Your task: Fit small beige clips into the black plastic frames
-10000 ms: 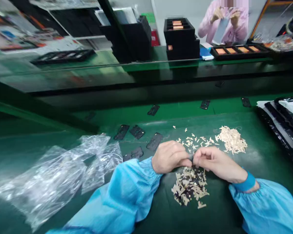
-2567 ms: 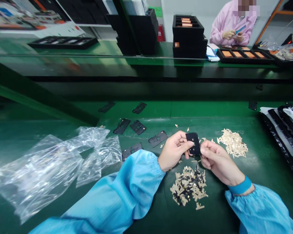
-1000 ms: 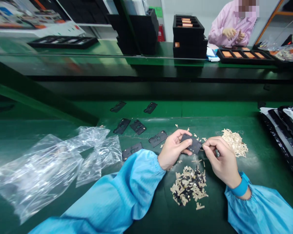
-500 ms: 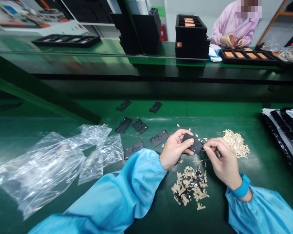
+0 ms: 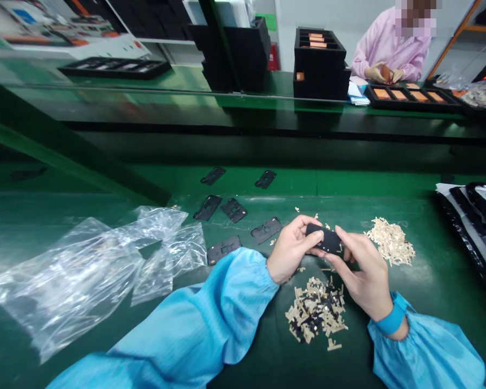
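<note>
A thin black plastic plate (image 5: pixel 327 241), with small holes and cut-outs, is held up over the green bench. My left hand (image 5: pixel 294 246) pinches its left end, the thumb lying across the face. At the plate's right end, my right hand (image 5: pixel 364 267) has the index finger on the upper edge and the thumb at the lower edge; its other fingers are partly hidden behind. Below the hands lies a pile of small beige and black pieces (image 5: pixel 318 310). To the right is a heap of small cream-coloured strips (image 5: pixel 391 241). Several similar black plates (image 5: pixel 266 230) lie to the left.
Clear plastic bags (image 5: pixel 85 275) spread over the bench at left. Black-wrapped packs (image 5: pixel 470 227) stand at the right edge. Beyond a raised ledge are black trays (image 5: pixel 319 70) and a person in a pink coat (image 5: pixel 389 46) handling an orange piece. A green post (image 5: pixel 73 146) slants at left.
My right hand has gone from a pinch beside the plate's right corner to thumb and index spread across its right end. The plate has turned slightly. The view has shifted a little.
</note>
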Demonstrator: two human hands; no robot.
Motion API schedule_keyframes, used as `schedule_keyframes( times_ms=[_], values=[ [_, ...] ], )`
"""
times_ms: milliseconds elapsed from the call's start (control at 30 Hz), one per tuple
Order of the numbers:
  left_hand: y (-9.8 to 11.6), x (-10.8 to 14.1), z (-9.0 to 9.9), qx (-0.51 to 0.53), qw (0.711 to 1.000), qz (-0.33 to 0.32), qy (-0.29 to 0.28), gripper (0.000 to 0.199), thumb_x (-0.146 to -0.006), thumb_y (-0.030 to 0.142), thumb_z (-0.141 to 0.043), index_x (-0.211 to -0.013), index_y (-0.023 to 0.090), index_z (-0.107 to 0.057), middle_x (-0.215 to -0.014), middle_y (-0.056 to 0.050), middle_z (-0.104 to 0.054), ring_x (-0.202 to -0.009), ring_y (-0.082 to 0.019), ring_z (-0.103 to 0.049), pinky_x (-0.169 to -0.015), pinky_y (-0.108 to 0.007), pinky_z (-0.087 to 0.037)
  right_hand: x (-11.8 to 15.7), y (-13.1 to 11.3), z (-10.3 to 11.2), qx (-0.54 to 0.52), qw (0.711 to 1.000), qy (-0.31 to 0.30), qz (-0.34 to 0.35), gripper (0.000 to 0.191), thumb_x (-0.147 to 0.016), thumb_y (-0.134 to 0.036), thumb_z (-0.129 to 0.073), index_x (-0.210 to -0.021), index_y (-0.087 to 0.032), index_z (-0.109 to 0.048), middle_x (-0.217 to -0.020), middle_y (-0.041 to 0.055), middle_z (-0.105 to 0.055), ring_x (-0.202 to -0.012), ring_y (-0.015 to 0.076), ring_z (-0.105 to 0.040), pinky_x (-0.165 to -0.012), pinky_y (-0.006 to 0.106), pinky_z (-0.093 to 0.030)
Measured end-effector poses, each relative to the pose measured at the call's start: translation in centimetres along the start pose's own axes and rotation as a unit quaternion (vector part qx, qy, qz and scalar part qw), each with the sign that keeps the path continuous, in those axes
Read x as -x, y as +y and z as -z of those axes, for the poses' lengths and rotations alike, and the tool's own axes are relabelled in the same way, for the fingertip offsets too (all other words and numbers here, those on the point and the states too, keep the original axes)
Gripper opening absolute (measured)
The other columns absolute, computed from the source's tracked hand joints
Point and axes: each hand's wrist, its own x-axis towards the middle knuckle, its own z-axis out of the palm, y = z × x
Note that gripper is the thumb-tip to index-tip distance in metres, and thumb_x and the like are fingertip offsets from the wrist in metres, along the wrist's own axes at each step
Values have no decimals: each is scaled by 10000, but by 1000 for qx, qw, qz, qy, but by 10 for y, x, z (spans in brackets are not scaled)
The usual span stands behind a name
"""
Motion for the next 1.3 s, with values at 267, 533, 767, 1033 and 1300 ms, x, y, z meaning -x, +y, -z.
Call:
schedule_keyframes(
  times_ms=[267, 533, 767, 1033, 1300],
  values=[
    [-3, 4, -4, 45, 999, 7, 4, 508, -675, 413, -910, -954, 157, -572, -794, 20, -657, -626, -85, -673, -595, -198, -620, 8, -3, -12, 55, 994, 86, 48, 611, -927, -76, -685, -1485, -283, -547, -980, 81, -764, -817, 215, -719, -724, 355, -602],
    [-5, 0, -2, 23, 999, -17, 21, 503, -694, 430, -894, -948, 159, -556, -802, 14, -672, -607, -90, -685, -583, -199, -617, 6, -2, -7, 13, 994, 113, -5, 175, -909, -144, -717, -1047, -250, -733, -887, 71, -776, -744, 213, -712, -664, 371, -585],
    [-7, 2, -1, -104, 989, -85, 57, 408, -734, 389, -854, -915, 147, -580, -768, 15, -647, -598, -111, -683, -567, -225, -621, -5, 2, -4, -153, 952, 73, -253, 205, -899, -374, -727, -986, -195, -676, -786, 38, -709, -657, 164, -647, -592, 288, -540],
    [-8, 6, -2, -130, 986, -102, 36, 341, -755, 348, -829, -900, 153, -590, -775, 10, -644, -619, -104, -662, -581, -231, -627, -9, -2, -4, -216, 928, 55, -299, 251, -883, -437, -712, -889, -190, -666, -661, -10, -619, -570, 135, -562, -552, 262, -489],
    [-8, 4, 0, -125, 987, -90, 36, 366, -744, 361, -840, -910, 151, -590, -761, 11, -646, -599, -114, -673, -563, -229, -615, -12, -4, 0, -246, 916, 36, -315, 225, -878, -413, -691, -886, -190, -668, -635, -21, -587, -536, 126, -527, -505, 241, -441]
  ],
)
